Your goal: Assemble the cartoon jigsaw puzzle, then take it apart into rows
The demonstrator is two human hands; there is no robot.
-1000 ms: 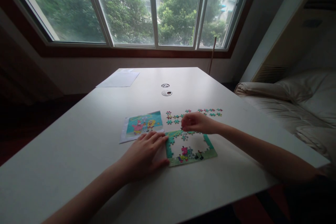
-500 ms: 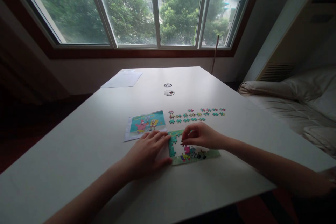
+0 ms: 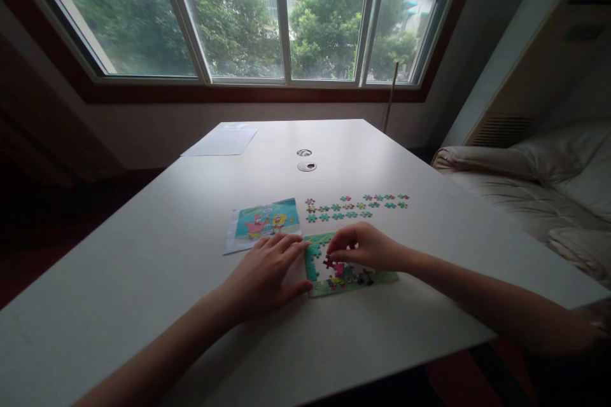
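A partly built jigsaw puzzle [image 3: 315, 267] with a green border lies on the white table [image 3: 157, 254] in front of me. My left hand [image 3: 267, 275] lies flat beside the puzzle's left edge, fingers stretched toward it. My right hand [image 3: 365, 247] hovers over the puzzle's middle and pinches a small dark red puzzle piece [image 3: 328, 262] between thumb and fingers. Several loose teal pieces [image 3: 356, 206] lie in rows just beyond the puzzle. A cartoon reference picture [image 3: 264, 224] lies to the puzzle's upper left.
A sheet of paper [image 3: 220, 141] rests at the table's far left corner. Two round cable holes [image 3: 306, 166] sit in the table's middle. A cushioned sofa [image 3: 534, 191] stands to the right. Large windows run along the far wall.
My right hand came back from the loose pieces with one piece and lowered it over the puzzle's middle. My left hand stayed beside the puzzle.
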